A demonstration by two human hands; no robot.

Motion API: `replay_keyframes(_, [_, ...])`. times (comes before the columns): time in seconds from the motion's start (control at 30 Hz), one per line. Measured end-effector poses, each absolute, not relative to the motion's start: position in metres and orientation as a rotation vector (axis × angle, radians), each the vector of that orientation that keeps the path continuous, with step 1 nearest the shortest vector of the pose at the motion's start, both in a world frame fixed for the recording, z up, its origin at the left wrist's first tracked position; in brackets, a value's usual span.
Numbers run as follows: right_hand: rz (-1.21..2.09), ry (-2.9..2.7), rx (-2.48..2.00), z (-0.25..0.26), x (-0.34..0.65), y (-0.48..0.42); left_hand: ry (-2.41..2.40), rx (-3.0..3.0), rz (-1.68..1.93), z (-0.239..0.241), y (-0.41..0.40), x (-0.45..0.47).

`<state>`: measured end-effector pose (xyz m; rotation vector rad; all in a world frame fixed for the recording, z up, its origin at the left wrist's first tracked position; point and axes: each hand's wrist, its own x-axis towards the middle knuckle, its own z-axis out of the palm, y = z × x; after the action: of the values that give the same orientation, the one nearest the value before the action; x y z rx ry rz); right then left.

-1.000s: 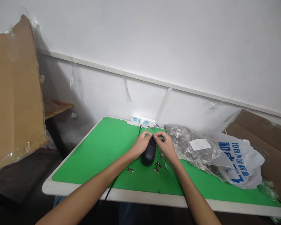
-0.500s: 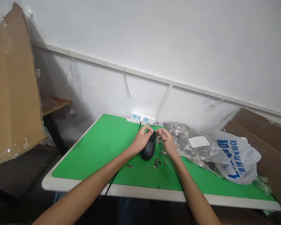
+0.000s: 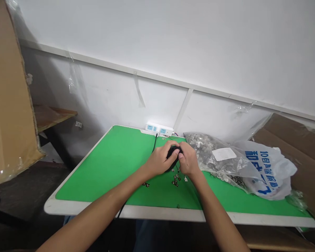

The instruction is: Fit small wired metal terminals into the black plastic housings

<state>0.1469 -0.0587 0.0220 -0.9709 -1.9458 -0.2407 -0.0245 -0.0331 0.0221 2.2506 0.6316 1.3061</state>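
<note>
Between my hands is a black rounded object (image 3: 170, 169), shaped like a computer mouse and mostly covered by my fingers. My left hand (image 3: 161, 157) wraps its left side, thumb pressed across the near face. From the right, my right hand (image 3: 189, 158) grips it with curled fingers, the thumb close to the left one. Whether a small part is also pinched between the thumbs cannot be made out. Just below the hands, several small metal pieces (image 3: 175, 182) lie loose on the green table mat (image 3: 102, 164). A few more metal pieces (image 3: 146, 184) sit near my left wrist.
A white power strip (image 3: 159, 129) lies at the table's back edge, with a black cable (image 3: 155, 142) running from it. To the right are a clear bag of metal parts (image 3: 203, 145), a white plastic bag (image 3: 275, 175) and brown cardboard (image 3: 283, 140). More cardboard (image 3: 10, 94) stands at left.
Both hands have closed round the black object, which was largely visible before and is now mostly hidden. It seems tilted or turned. The thumbs have come together, and the view has shifted slightly.
</note>
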Motion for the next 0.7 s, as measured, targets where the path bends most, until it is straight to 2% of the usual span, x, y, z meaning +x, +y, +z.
replay_keyframes(0.17, [-0.309, -1.934, -1.002, 0.0234, 0.1472, -0.0601, 0.543, 2.325, 1.365, 0.0211, -0.0317, -0.0253])
replay_keyframes(0.7, [-0.249, -1.887, -1.050, 0.0194, 0.1415, -0.0601, 0.579, 2.407, 1.353, 0.0174, -0.0304, -0.0260])
